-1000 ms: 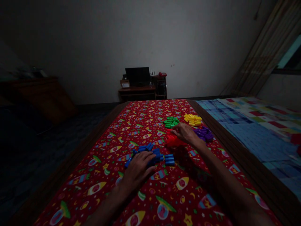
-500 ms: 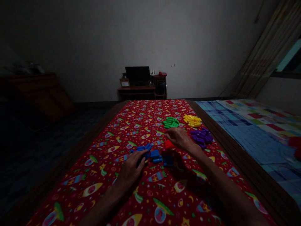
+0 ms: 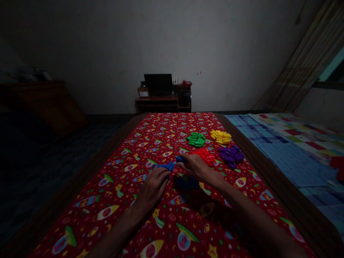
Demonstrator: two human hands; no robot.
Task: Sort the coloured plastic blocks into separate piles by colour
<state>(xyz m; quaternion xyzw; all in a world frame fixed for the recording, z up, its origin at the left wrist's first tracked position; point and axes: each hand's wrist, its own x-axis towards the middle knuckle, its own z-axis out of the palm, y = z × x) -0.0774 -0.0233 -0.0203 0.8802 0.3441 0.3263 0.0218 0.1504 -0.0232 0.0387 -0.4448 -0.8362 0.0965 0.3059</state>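
Small blue cylinder-like pieces [image 3: 170,166] lie under and just beyond the fingers of my left hand [image 3: 152,186], which rests palm down over them with its fingers stretched out. My right hand [image 3: 196,165] pinches a blue piece [image 3: 180,159] between thumb and fingers, raised a little above the cloth. In the shadow below it lie more blue pieces [image 3: 186,182], hard to make out. Right behind my right hand is a heap of red pieces [image 3: 205,156], partly covered by it.
Beyond sit heaps of green [image 3: 196,139], yellow [image 3: 220,136] and purple pieces [image 3: 231,155]. A red patterned cloth [image 3: 129,200] covers the table. To the right stands a bed with a checked blue sheet [image 3: 271,154]; a desk with a monitor [image 3: 158,84] is by the far wall.
My right hand has come left and nearer from above the red heap and now holds a blue piece. More red pieces show. My left hand stays over the blue pieces.
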